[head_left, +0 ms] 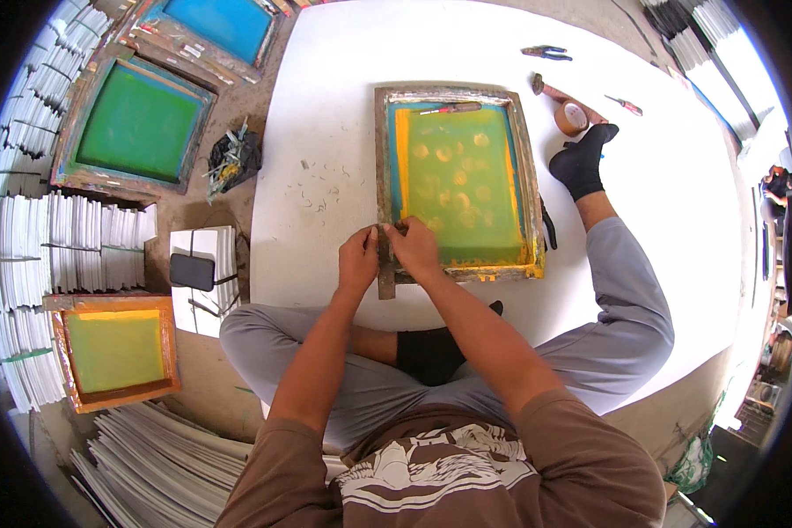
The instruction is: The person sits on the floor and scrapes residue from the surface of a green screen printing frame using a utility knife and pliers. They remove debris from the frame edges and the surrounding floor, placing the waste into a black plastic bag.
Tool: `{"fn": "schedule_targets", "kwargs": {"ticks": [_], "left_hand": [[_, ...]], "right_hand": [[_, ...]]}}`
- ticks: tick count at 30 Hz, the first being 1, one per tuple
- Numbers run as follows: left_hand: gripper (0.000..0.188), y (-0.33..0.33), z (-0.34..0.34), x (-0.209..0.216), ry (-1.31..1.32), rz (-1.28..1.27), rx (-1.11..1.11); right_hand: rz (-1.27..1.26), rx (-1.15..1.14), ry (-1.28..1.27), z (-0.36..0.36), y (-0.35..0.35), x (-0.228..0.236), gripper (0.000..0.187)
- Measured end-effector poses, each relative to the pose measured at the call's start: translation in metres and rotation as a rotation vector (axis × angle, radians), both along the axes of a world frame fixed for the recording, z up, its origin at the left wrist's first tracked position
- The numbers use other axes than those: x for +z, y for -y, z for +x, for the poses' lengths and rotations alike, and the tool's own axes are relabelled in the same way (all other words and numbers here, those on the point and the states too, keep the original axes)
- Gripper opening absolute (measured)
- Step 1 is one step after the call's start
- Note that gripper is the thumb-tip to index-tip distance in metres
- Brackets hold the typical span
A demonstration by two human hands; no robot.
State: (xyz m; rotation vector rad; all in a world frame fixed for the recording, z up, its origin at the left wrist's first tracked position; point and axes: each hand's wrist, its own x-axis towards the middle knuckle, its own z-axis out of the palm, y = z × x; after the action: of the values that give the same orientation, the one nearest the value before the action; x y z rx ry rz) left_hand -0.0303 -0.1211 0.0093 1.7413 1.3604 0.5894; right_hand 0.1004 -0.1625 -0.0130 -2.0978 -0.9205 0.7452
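Note:
A screen printing frame (pixel 458 180) with yellow-green mesh and a worn wooden border lies flat in front of me. At its near left corner, my left hand (pixel 358 262) and my right hand (pixel 416 250) meet, with fingers and thumbs closed on a dark brown strip (pixel 386 283). That strip runs along the frame's left side and sticks out past the near corner; I cannot tell whether it is wood or tape. My fingertips hide the part they grip. Across the frame's far end lies a screwdriver (pixel 451 109) with a red and dark handle.
Pliers (pixel 547 54), a hammer (pixel 565 95), a brown tape roll (pixel 571 118) and another screwdriver (pixel 623 105) lie on the white board (pixel 326 97). Small scraps (pixel 319 187) are scattered left of the frame. Farther left stand a green screen (pixel 139 121), a phone (pixel 192 272) and paper stacks (pixel 79 239).

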Motion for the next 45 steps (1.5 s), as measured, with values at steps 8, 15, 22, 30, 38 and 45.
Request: {"fn": "schedule_targets", "kwargs": {"ticks": [8, 15, 22, 30, 38, 45], "left_hand": [[0.031, 0.004, 0.005, -0.002, -0.026, 0.01, -0.018], [0.029, 0.0, 0.009, -0.008, -0.049, 0.035, -0.053], [0.03, 0.015, 0.003, -0.013, -0.086, 0.1, -0.07], [0.022, 0.014, 0.018, -0.001, -0.345, 0.264, -0.13], [0.015, 0.015, 0.015, -0.014, -0.448, 0.625, -0.214], [0.013, 0.018, 0.026, -0.004, -0.5, 0.615, -0.222]], "right_hand": [[0.057, -0.113, -0.04, -0.003, 0.0, -0.019, 0.027], [0.065, -0.084, 0.109, -0.001, -0.003, -0.024, 0.024], [-0.037, -0.071, 0.053, -0.008, 0.001, -0.009, 0.023], [0.03, 0.0, 0.009, -0.013, 0.008, -0.018, 0.025], [-0.014, 0.01, -0.124, -0.014, 0.007, -0.006, 0.025], [0.028, -0.012, -0.117, -0.01, 0.009, -0.013, 0.026]]}}
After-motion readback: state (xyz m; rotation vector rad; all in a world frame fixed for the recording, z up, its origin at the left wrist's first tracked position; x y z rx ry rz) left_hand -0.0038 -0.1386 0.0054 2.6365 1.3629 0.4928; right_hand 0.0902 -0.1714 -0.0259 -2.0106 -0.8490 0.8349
